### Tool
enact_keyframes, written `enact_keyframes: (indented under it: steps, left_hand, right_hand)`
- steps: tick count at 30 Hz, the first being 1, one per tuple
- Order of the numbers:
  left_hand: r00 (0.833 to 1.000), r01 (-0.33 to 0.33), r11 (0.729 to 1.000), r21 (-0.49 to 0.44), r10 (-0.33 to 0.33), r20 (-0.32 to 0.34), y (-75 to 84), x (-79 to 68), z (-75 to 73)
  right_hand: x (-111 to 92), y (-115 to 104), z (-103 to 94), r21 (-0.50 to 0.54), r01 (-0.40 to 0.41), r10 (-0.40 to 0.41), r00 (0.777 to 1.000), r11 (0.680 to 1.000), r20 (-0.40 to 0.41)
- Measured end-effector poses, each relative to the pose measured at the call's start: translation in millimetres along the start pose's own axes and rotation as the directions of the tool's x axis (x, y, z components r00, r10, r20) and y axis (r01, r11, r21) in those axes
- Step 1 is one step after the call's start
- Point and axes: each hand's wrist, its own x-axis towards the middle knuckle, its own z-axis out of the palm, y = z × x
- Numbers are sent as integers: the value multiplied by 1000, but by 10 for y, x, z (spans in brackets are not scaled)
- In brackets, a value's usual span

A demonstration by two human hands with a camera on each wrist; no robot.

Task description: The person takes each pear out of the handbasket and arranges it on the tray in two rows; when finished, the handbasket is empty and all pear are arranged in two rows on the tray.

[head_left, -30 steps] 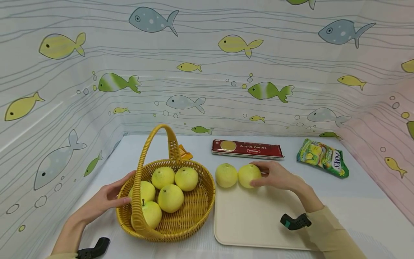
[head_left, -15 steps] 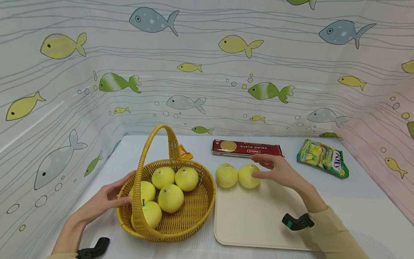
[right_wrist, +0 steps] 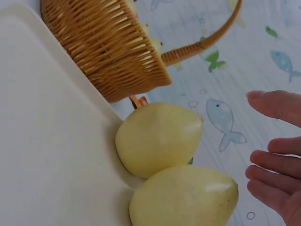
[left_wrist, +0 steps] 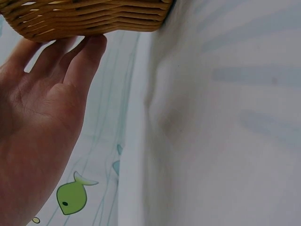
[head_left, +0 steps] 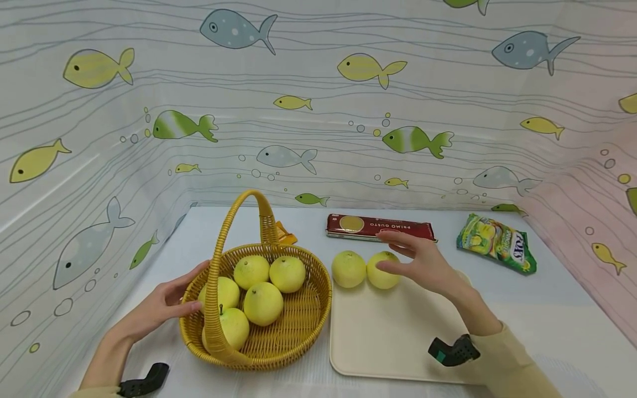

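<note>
My left hand (head_left: 159, 304) rests at the left rim of a yellow wicker basket (head_left: 303, 320), which holds several round, pale yellow pears (head_left: 264, 305). In the left wrist view its straight fingers touch the outer wall of the basket (left_wrist: 94, 16). Two more pears sit side by side at the back left corner of a cream tray (head_left: 378, 337). Over the right-hand pear (head_left: 381, 280) hovers my right hand (head_left: 430, 268), thumb and fingers spread, holding nothing. The right wrist view shows that hand (right_wrist: 277, 188) apart from the near pear (right_wrist: 183, 200) and the far pear (right_wrist: 159, 136).
A red pasta pack (head_left: 368, 225) lies behind the tray, with a green sweets bag (head_left: 497, 242) to its right. Something orange (head_left: 285, 234) shows behind the basket's handle (head_left: 221, 254). Fish-patterned walls (head_left: 318, 182) enclose the back and sides.
The fingers of my right hand have come off the right-hand pear and opened out, and the hand has risen above it. My left hand and the basket have stayed put.
</note>
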Motion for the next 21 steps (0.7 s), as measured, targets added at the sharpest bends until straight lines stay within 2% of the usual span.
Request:
enact_keyframes:
  steps: [5, 13, 21]
  left_hand:
    - [1000, -5, 1000, 4, 5, 0, 1, 2, -3]
    - [1000, -13, 1000, -4, 13, 19, 18, 2, -16]
    - [1000, -1, 1000, -13, 1, 16, 27, 7, -6]
  right_hand:
    - [-6, -96, 70, 9, 44, -44, 999, 999, -1]
    - [-1, -265, 253, 99, 75, -78, 997, 992, 18]
    - [170, -495, 481, 79, 127, -131, 990, 989, 47]
